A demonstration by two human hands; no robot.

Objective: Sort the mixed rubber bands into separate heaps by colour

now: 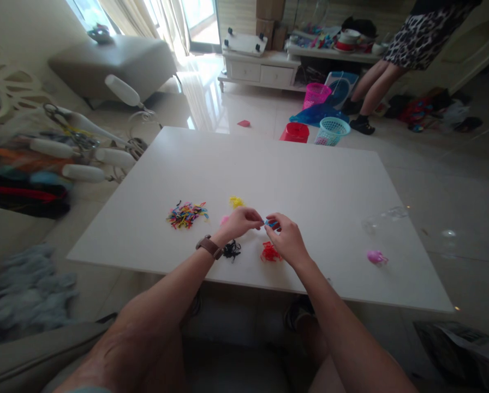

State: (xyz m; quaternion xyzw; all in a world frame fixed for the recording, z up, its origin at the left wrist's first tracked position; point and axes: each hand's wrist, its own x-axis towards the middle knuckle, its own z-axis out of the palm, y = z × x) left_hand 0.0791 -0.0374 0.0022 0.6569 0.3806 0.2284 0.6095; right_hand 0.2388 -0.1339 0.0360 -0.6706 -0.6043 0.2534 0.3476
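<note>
Both hands meet over the white table [318, 180] — left hand [238, 222] and right hand [287, 240] each pinched, fingertips closed on a small blue band [270, 222], apparently stretched sideways between them, equally near both.

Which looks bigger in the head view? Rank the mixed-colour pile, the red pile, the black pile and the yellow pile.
1. mixed-colour pile
2. red pile, partly hidden by the right hand
3. black pile and yellow pile: alike, unranked; yellow lies farther away.
</note>
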